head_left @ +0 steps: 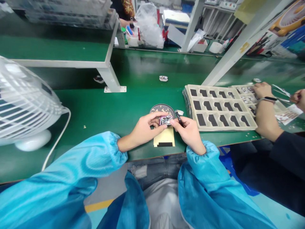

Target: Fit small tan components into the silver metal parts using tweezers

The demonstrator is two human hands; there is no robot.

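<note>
My left hand [149, 128] is closed round a small purple-edged electronic device [166, 120], its silver and white inside facing up. My right hand [189, 133] has its thumb and fingertips at the device's right side. Between those fingers sits a slim black tool [179, 118] with pale marking; its working end is hidden. Just behind the device lies a round dark dish [162, 107] with small pale bits in it. Under the hands is a yellow paper pad [164, 136] with a black strip along its near edge. A small whitish piece [179, 112] lies beside the dish.
Right of my hands stands a stack of cream compartment trays [202, 128] with dark pads. A co-worker's hand [263, 90] reaches over another tray. A white fan [26, 105] stands left, its cable on the green bench. Another small device [163, 78] lies farther back, near a shelf leg [111, 78].
</note>
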